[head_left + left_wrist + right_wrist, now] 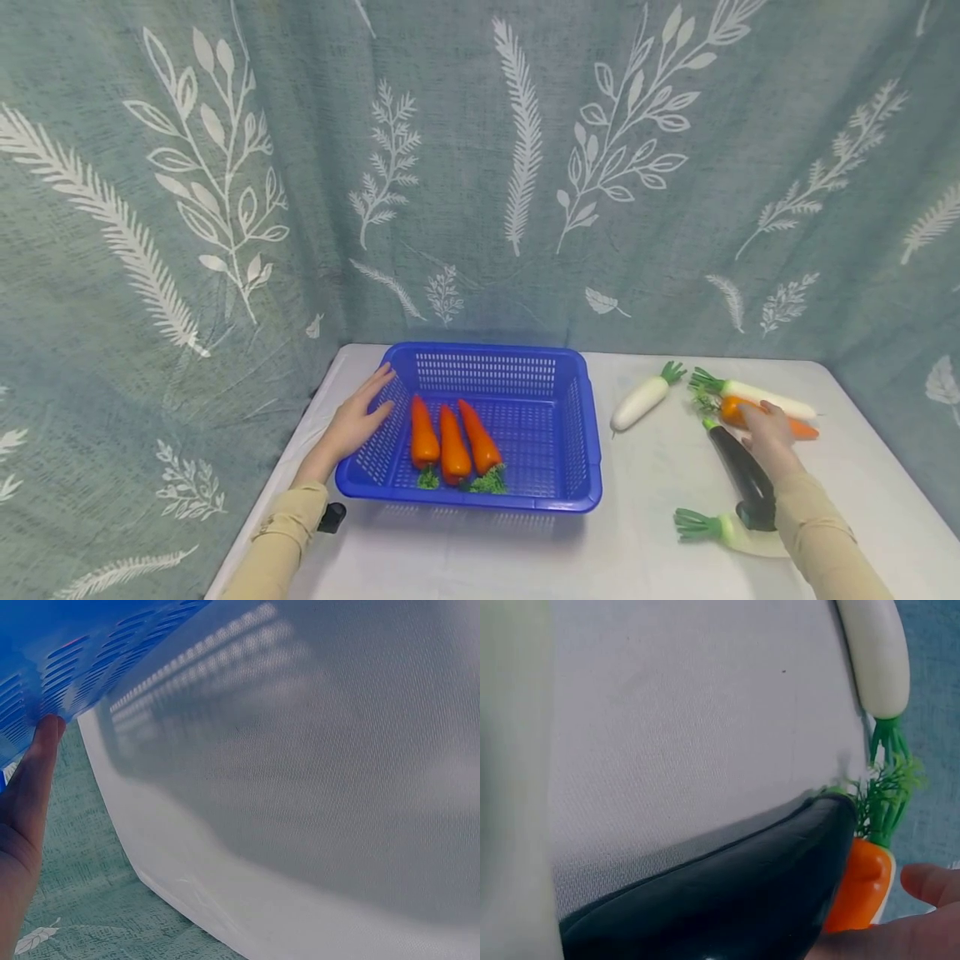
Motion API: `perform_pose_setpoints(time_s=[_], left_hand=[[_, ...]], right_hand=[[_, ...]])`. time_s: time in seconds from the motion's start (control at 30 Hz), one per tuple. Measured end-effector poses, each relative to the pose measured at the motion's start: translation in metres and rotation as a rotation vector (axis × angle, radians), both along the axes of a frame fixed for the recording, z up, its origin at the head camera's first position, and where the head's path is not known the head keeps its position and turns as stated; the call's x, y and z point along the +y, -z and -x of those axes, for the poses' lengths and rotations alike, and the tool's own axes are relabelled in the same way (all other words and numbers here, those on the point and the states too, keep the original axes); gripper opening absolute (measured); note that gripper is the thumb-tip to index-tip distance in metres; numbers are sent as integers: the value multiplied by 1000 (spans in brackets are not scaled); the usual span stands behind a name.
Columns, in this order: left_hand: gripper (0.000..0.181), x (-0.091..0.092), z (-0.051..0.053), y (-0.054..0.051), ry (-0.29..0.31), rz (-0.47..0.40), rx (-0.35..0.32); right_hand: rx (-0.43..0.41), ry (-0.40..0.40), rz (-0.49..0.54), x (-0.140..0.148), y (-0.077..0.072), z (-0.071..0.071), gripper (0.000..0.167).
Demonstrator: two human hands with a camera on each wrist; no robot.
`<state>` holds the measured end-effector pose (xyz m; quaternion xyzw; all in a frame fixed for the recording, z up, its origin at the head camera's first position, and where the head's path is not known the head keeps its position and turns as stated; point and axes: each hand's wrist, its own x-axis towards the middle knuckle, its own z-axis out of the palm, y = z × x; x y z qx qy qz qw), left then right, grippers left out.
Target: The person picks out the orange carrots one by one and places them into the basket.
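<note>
My left hand lies against the left rim of a blue plastic basket, fingers straight and spread. In the left wrist view, a fingertip meets the slotted basket wall. Three orange carrots lie inside the basket at its left. On the right, my right hand reaches over another carrot, thumb and fingers spread about it. A fingertip shows beside this carrot, seemingly apart from it. A dark eggplant lies just left of that hand.
One white radish lies right of the basket, another behind the carrot. A third radish lies nearer, partly under the eggplant and sleeve. A white table bears everything; patterned green curtains hang behind and at both sides.
</note>
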<state>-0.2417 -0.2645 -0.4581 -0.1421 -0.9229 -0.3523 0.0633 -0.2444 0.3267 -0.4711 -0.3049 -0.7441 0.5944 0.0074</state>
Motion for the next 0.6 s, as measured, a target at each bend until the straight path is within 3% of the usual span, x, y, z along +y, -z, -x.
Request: perform_pose_setpoints(time_s=[0.17,0.43,0.6], left_hand=[[50,0,1,1,-1,-5,-8],[49,0,0,-1,-7,-1,-10],[49,0,0,-1,-10,-4,-15]], right_hand=[[-1,-18,13,2,2,-1,71],[-2,-100,-128,0,-2,-11,76],[58,-174,-97,1,-1,-14,74]])
